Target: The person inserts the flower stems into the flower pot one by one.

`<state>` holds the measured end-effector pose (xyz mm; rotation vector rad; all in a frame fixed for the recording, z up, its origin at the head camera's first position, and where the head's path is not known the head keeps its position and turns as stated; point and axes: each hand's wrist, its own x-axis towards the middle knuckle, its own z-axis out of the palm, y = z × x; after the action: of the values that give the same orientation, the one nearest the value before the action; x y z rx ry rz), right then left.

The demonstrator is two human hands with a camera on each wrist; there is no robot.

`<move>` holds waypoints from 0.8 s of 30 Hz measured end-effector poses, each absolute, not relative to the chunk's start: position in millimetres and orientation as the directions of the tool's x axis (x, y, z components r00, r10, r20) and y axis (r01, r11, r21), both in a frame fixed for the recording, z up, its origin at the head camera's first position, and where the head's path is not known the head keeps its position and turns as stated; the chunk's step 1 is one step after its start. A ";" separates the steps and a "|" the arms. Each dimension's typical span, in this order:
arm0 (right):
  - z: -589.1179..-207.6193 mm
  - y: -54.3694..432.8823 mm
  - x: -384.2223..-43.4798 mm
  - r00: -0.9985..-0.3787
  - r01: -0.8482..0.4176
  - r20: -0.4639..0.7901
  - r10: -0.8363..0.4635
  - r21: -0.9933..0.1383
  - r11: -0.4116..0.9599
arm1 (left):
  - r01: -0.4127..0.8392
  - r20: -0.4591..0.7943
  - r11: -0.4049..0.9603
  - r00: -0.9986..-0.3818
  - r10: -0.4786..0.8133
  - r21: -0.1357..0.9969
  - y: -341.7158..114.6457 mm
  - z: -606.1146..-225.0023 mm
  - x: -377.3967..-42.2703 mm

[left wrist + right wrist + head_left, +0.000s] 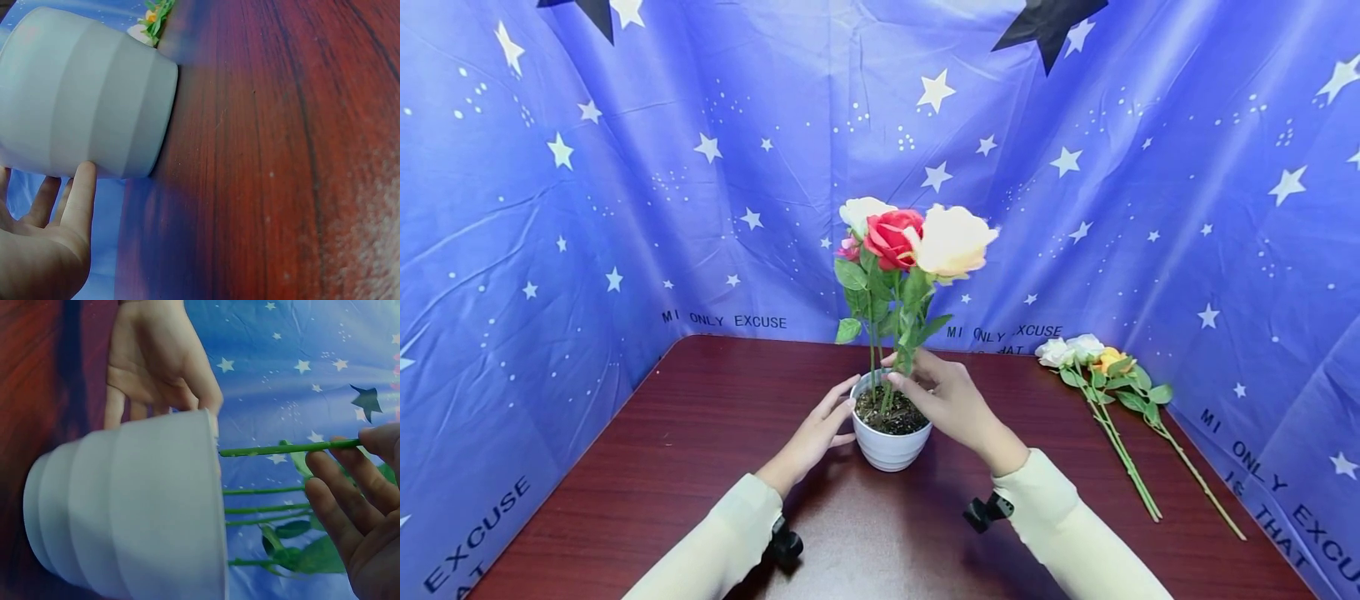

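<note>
A white ribbed pot [891, 448] of dark soil [891, 412] stands on the table. My left hand [812, 435] touches its left side with extended fingers, also visible in the left wrist view. Above the rim, my right hand [957, 402] pinches a green stem [281, 449] between thumb and fingers. In the right wrist view, this stem's lower end shows level with the rim; whether it meets the soil cannot be told. A cream rose [955, 242] leans right over this hand. Beside it are a red rose [893, 239], a white rose [865, 215] and a pink flower [848, 248].
On the table's right side lie white roses [1071, 350] and an orange rose [1111, 361], their long stems pointing toward the front. A blue star-patterned cloth [760, 167] hangs around the back and sides of the dark red wooden table [700, 433].
</note>
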<state>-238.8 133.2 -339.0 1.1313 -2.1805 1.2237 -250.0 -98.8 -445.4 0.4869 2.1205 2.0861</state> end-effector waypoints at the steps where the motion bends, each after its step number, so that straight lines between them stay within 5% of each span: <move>1: -339.8 130.4 -238.5 -0.604 -0.796 0.652 -0.458 -0.524 0.304 | 0.136 0.131 -0.007 -0.941 0.312 0.991 -98.7 -445.6 -249.9; 10: -351.2 111.4 -246.2 -0.627 -0.774 0.599 -0.498 -0.553 0.308 | 0.120 0.117 -0.008 -0.948 0.296 0.993 -99.1 -445.6 -248.7; 24: -366.0 103.8 -255.1 -0.618 -0.786 0.583 -0.527 -0.443 0.432 | 0.142 0.134 -0.001 -0.935 0.328 0.990 -99.3 -444.3 -250.0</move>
<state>-255.1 103.8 -366.0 1.1212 -2.3322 1.0034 -250.0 -99.3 -444.3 0.5025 2.1194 2.0717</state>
